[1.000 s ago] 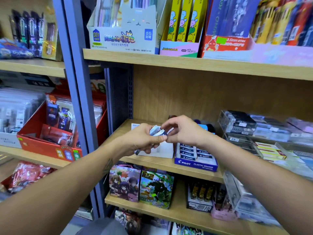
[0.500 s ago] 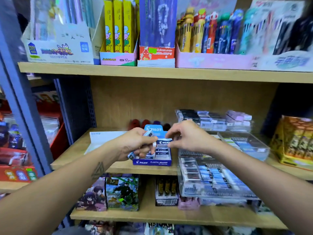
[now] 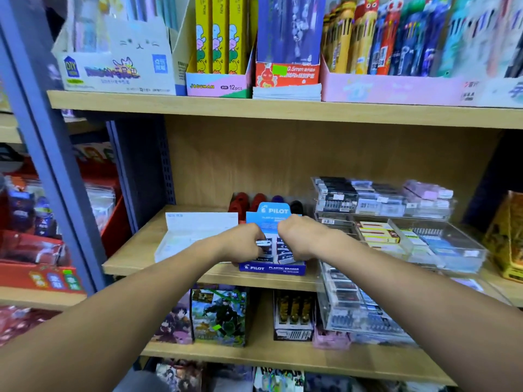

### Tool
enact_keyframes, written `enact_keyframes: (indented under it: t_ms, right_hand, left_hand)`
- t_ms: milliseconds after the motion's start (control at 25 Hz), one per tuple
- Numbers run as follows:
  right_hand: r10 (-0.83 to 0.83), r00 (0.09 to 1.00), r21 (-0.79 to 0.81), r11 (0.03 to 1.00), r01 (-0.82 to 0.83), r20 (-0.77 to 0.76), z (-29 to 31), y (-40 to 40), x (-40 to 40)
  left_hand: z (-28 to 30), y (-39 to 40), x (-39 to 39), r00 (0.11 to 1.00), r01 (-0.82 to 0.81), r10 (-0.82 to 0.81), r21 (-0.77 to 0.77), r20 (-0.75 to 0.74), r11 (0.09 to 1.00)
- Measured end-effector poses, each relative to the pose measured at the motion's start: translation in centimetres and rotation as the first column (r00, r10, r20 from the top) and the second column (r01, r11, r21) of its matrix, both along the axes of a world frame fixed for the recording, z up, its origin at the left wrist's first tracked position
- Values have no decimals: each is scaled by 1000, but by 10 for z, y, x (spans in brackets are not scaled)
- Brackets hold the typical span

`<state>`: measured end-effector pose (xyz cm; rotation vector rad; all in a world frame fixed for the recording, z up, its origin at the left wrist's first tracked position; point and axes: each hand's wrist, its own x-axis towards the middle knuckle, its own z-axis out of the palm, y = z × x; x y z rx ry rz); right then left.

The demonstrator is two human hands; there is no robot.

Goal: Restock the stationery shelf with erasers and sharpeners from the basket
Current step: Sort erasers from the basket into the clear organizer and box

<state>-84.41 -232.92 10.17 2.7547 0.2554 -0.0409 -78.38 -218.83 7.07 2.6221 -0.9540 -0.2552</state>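
A blue Pilot eraser display box (image 3: 272, 269) stands at the front of the middle shelf (image 3: 133, 264), with several blue-and-white erasers inside. My left hand (image 3: 242, 242) hovers over the box's left side, closed around a few wrapped erasers (image 3: 263, 243) whose ends stick out. My right hand (image 3: 297, 236) is curled over the box's right half, fingers down among the erasers; whether it grips one is hidden. The basket is out of view.
A white open box (image 3: 195, 233) sits left of the Pilot box. Clear acrylic trays (image 3: 424, 239) of erasers stand to the right, one (image 3: 362, 304) overhanging the lower shelf. Dark red and purple items (image 3: 249, 203) line the back. A blue upright (image 3: 51, 154) is at left.
The view has swung right and closer. Both hands have dropped from above the shelf edge down onto the Pilot box, the right hand now reaching into it.
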Motion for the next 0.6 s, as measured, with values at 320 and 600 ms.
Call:
enact_keyframes:
  t_ms: [320, 600]
  right_hand:
    - [-113, 994, 95, 989, 113, -4, -21, 10, 10]
    - [-65, 991, 931, 340, 133, -118, 27, -21, -14]
  left_hand:
    - [-5, 10, 13, 996, 7, -14, -70, -93, 998]
    - [25, -4, -15, 996, 29, -51, -268, -77, 963]
